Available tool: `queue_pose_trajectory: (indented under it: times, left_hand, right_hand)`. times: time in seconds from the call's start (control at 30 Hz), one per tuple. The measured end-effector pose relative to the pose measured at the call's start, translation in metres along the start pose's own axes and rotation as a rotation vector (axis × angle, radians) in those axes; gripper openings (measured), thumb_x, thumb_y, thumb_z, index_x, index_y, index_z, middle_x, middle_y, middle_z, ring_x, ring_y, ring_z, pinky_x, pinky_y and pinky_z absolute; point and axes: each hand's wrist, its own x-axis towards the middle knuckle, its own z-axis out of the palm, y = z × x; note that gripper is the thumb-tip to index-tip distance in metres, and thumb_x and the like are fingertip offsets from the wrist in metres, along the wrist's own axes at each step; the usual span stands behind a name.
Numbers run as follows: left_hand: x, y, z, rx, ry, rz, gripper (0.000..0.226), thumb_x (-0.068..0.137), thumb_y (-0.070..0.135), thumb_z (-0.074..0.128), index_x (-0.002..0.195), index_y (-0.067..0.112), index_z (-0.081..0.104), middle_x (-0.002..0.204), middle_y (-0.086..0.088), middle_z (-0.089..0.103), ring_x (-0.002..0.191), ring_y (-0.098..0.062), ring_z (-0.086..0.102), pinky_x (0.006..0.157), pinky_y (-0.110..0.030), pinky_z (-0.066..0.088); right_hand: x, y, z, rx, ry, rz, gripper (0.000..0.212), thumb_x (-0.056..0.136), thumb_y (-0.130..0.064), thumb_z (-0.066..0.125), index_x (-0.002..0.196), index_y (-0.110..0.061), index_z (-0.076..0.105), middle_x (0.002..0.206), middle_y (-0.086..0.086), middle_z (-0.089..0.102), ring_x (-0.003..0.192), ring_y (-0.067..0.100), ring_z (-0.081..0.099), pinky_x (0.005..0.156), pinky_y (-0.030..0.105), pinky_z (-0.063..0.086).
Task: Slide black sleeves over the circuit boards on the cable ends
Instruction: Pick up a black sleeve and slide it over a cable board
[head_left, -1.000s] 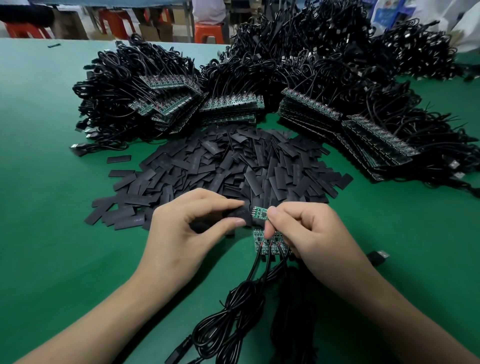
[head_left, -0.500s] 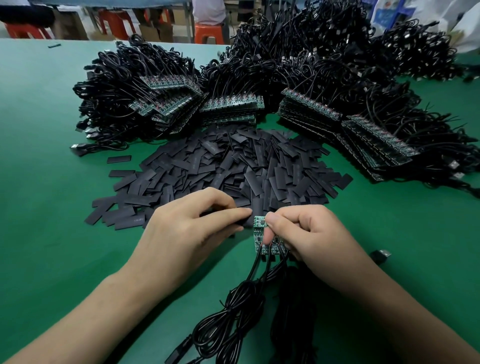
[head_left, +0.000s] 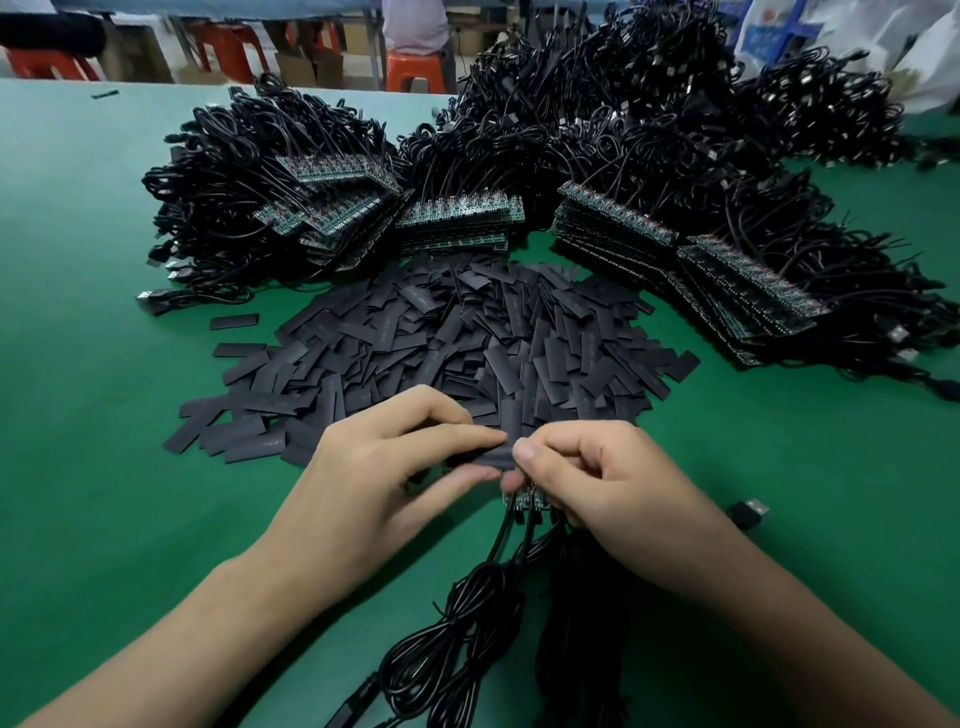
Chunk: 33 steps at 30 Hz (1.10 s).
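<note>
My left hand pinches a flat black sleeve between thumb and fingers. My right hand meets it fingertip to fingertip and grips a small bunch of green circuit boards on black cable ends; the board it pinches is now hidden by the sleeve and fingers. The cables run down from the boards toward me in coils. A wide heap of loose black sleeves lies just beyond both hands.
Big bundles of black cable with stacked green boards ring the far side of the green table. A loose USB plug lies right of my right hand. Orange stools and boxes stand behind the table.
My left hand has brought the sleeve rightward over the raised board. The green board tip that showed between the hands is now covered, and both hands have closed together.
</note>
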Motion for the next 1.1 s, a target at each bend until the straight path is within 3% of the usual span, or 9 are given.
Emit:
queue_pose_trajectory:
  times: [0.2,0.7,0.93,1.1]
  left_hand:
    - [0.0,0.0014,-0.0006,-0.004,0.047,-0.006,0.026,0.092,0.032,0.07,0.111,0.016,0.078,0.1,0.005,0.064,0.09,-0.004,0.062,0.08,-0.015,0.05]
    - [-0.0011,-0.0029,0.0011,-0.004,0.015,0.068,0.024,0.093,0.031,0.071,0.111,0.016,0.077,0.103,0.009,0.061,0.096,0.004,0.058,0.089,-0.008,0.043]
    - [-0.0013,-0.0019,0.0021,0.013,0.032,0.107,0.024,0.093,0.027,0.072,0.112,0.013,0.077,0.102,0.003,0.063,0.094,-0.003,0.061,0.085,-0.015,0.049]
    - [-0.0001,0.0007,0.0005,0.021,0.059,0.107,0.023,0.09,0.021,0.076,0.111,0.012,0.078,0.1,0.002,0.065,0.092,-0.001,0.06,0.085,-0.012,0.046]
  right_hand:
    - [0.0028,0.0036,-0.0082,0.085,0.042,-0.008,0.018,0.1,-0.025,0.065,0.084,-0.02,0.07,0.058,-0.015,0.045,0.05,0.002,0.038,0.051,0.014,0.032]
    - [0.0049,0.0032,-0.0089,0.146,-0.053,0.063,0.019,0.1,-0.019,0.064,0.084,-0.014,0.073,0.052,-0.02,0.056,0.044,-0.006,0.048,0.047,0.005,0.034]
    - [0.0048,0.0028,-0.0048,0.172,-0.052,0.079,0.021,0.101,-0.022,0.065,0.081,-0.018,0.073,0.051,-0.018,0.057,0.044,-0.004,0.048,0.047,0.007,0.035]
    - [0.0055,0.0027,-0.0071,0.221,-0.084,0.094,0.024,0.101,-0.027,0.065,0.08,-0.023,0.075,0.057,-0.003,0.05,0.049,0.009,0.039,0.05,0.02,0.032]
